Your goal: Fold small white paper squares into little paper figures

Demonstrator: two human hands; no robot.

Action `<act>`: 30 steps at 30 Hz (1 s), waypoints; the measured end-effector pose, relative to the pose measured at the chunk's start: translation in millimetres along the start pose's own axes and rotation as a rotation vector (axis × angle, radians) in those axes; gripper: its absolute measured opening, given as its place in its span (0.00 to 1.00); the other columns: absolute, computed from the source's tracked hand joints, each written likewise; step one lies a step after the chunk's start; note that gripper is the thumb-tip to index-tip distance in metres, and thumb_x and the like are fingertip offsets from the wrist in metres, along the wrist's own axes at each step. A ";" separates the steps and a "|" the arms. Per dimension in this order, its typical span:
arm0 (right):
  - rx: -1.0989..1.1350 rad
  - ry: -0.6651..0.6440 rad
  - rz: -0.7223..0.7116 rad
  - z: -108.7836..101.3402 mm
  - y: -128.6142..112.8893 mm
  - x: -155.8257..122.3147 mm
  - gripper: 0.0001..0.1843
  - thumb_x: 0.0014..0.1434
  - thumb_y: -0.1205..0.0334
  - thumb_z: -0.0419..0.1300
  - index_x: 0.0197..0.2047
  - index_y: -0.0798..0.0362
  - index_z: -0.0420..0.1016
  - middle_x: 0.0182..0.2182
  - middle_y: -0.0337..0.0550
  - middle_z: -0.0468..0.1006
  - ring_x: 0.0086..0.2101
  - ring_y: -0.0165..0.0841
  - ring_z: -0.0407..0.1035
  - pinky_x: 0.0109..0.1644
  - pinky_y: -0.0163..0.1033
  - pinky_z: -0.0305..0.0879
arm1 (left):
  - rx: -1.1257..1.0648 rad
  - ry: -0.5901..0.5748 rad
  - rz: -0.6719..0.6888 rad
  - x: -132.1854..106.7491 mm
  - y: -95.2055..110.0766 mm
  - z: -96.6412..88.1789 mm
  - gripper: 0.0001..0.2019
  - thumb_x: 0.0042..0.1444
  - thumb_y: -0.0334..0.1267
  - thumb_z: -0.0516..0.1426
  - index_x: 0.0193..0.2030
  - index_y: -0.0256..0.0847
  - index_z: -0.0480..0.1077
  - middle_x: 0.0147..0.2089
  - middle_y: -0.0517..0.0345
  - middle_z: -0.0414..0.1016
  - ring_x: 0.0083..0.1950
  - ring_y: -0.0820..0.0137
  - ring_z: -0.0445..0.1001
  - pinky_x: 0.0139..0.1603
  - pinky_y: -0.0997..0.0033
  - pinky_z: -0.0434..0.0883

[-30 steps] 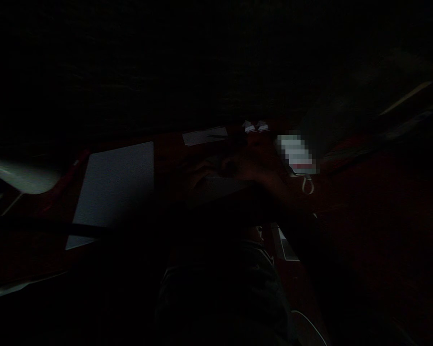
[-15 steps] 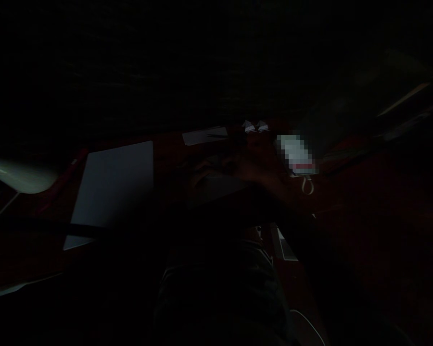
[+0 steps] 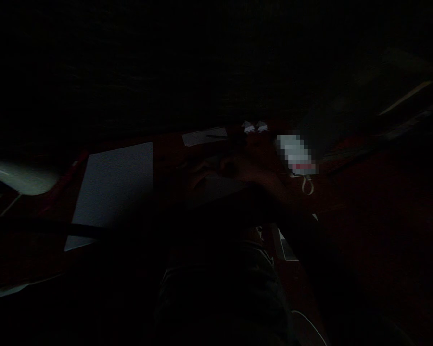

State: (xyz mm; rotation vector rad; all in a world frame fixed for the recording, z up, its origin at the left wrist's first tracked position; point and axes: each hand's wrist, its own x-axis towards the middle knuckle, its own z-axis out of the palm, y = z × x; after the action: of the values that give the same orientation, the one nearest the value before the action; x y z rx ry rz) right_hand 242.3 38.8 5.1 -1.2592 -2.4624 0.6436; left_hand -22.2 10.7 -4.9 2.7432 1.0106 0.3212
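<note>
The scene is very dark. Near the middle, my left hand (image 3: 197, 174) bends its fingers around the left side of a dim sheet of paper (image 3: 218, 188). From the right, my right hand (image 3: 254, 172) reaches to the same sheet, its fingers closed at the upper edge close to the left hand's fingertips. The fingers' exact grip is lost in shadow. Just beyond the hands lies a small pale sheet (image 3: 198, 138) with a thin dark pen-like item (image 3: 216, 136) on it. Two small folded white paper pieces (image 3: 248, 127) stand to its right.
A large pale sheet (image 3: 119, 182) lies at left on the reddish table (image 3: 168, 154), beside a red strip (image 3: 63, 180) and a white rounded object (image 3: 25, 178). At right is a blurred-out bright phone-like device (image 3: 296, 154) with a looped cord (image 3: 308, 185).
Both hands stay at the paper almost unmoved, with only a slight shift of the fingers. The view has barely shifted.
</note>
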 end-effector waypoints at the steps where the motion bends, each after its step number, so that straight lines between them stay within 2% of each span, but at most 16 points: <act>1: 0.009 -0.002 -0.005 0.2 0.1 -0.3 0.06 0.64 0.68 0.69 0.41 0.51 0.89 0.39 0.43 0.89 0.38 0.33 0.78 0.43 0.37 0.64 | 0.000 -0.003 0.000 0.2 -0.3 0.0 0.22 0.76 0.38 0.53 0.72 0.50 0.74 0.73 0.50 0.73 0.71 0.48 0.70 0.72 0.39 0.69; 7: 0.036 0.033 -0.067 4.1 0.0 -5.3 0.08 0.62 0.73 0.66 0.39 0.55 0.88 0.39 0.45 0.89 0.38 0.35 0.78 0.43 0.38 0.65 | -0.043 0.023 0.004 0.5 1.6 -0.3 0.20 0.75 0.37 0.54 0.69 0.49 0.76 0.69 0.50 0.75 0.70 0.52 0.72 0.73 0.44 0.69; 11: -0.003 0.084 -0.061 8.0 4.9 -6.2 0.12 0.65 0.71 0.65 0.45 0.50 0.90 0.42 0.44 0.90 0.41 0.37 0.80 0.46 0.40 0.67 | -0.088 0.036 -0.040 1.0 4.5 1.4 0.19 0.76 0.42 0.54 0.67 0.45 0.79 0.64 0.47 0.76 0.65 0.54 0.75 0.70 0.48 0.73; 15: -0.029 0.081 -0.023 9.1 6.9 -4.3 0.15 0.68 0.68 0.64 0.52 0.46 0.91 0.47 0.44 0.91 0.46 0.40 0.82 0.50 0.42 0.70 | -0.145 0.035 -0.038 0.8 2.6 5.6 0.21 0.77 0.42 0.53 0.68 0.43 0.79 0.63 0.47 0.77 0.62 0.56 0.77 0.68 0.53 0.76; 21: -0.055 0.062 0.026 9.5 3.8 -3.0 0.17 0.70 0.68 0.64 0.52 0.42 0.92 0.49 0.42 0.91 0.47 0.40 0.83 0.53 0.43 0.72 | -0.223 0.037 0.009 1.2 -5.7 8.8 0.21 0.77 0.38 0.52 0.67 0.46 0.80 0.59 0.50 0.78 0.60 0.60 0.78 0.65 0.58 0.77; 24: -0.057 0.072 0.030 11.0 3.6 -2.5 0.17 0.71 0.68 0.63 0.53 0.42 0.92 0.50 0.43 0.91 0.47 0.41 0.83 0.54 0.44 0.72 | -0.228 0.048 0.002 2.6 -6.3 11.5 0.20 0.76 0.37 0.53 0.66 0.48 0.81 0.59 0.50 0.79 0.61 0.60 0.78 0.67 0.56 0.76; 30: -0.054 0.098 0.068 12.5 1.4 -0.6 0.17 0.70 0.68 0.65 0.53 0.42 0.92 0.52 0.42 0.91 0.48 0.42 0.84 0.55 0.44 0.73 | -0.244 0.072 0.007 5.8 -2.8 14.7 0.17 0.76 0.37 0.54 0.61 0.45 0.82 0.65 0.47 0.78 0.67 0.54 0.77 0.71 0.48 0.75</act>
State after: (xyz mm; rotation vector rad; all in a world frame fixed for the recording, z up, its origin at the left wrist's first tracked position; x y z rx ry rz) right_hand 237.9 35.9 -6.4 -1.3669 -2.3809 0.5223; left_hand -15.6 14.9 -19.0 2.5318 0.9122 0.5123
